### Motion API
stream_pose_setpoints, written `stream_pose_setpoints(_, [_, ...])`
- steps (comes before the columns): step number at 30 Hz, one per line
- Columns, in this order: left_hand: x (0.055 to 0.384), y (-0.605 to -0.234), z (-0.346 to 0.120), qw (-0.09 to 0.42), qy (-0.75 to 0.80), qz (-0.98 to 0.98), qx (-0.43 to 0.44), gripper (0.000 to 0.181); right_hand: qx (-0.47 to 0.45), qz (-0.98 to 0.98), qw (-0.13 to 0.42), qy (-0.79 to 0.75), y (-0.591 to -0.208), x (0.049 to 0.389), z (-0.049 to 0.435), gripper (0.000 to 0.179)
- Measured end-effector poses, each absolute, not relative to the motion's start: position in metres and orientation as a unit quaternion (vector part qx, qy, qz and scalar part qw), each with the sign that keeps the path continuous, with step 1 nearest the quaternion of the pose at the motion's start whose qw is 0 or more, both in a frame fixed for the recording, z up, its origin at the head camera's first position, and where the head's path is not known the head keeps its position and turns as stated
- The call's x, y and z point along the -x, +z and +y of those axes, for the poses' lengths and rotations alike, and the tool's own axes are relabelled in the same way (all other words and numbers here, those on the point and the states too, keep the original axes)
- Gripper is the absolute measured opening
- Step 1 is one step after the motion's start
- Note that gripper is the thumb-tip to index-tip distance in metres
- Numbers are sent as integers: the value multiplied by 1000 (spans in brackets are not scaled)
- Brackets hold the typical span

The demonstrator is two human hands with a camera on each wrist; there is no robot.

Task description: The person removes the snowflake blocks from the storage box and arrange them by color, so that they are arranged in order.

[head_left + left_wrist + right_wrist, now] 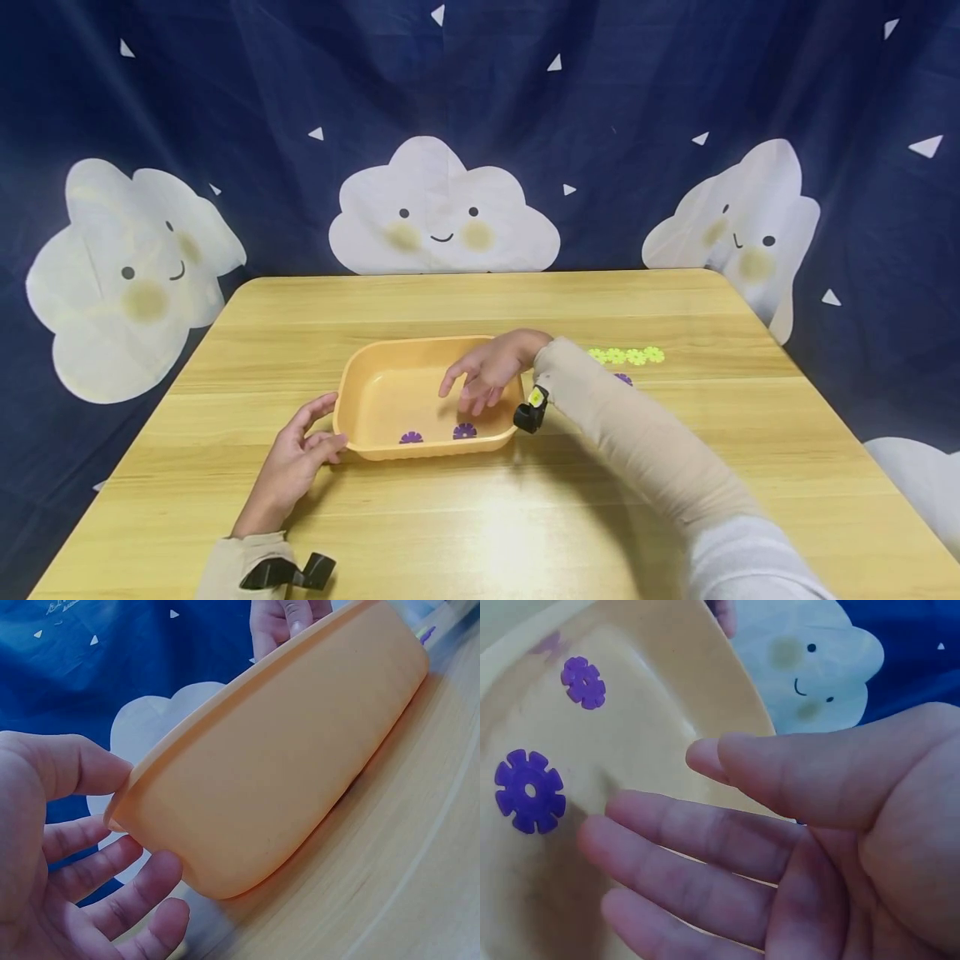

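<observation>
A light-orange plastic basin stands on the wooden table, two purple flower-shaped discs lying in its near part. At the basin's left end, my left hand holds the rim, thumb on the edge and fingers curled against the outer wall. My right hand reaches in over the right side of the basin, palm down, nothing between its loosely spread fingers. Up close in the right wrist view, the nearer purple disc shows notched petals and a small centre hole.
Right of the basin, several yellow-green flower discs lie in a row on the table. Another purple disc peeks out beside my right sleeve. Behind the table hangs a dark-blue curtain with white clouds.
</observation>
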State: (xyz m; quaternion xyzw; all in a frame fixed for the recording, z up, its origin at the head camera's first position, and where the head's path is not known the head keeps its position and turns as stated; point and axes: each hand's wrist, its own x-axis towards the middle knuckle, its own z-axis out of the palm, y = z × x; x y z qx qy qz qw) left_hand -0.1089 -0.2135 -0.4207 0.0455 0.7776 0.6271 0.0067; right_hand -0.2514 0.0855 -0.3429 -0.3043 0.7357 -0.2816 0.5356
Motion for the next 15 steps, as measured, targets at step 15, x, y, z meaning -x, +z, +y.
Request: stream_pose_setpoints(15, [107,-419,-214,6,622,781,-53,58,257,692,628,-247,-346,248,57,48])
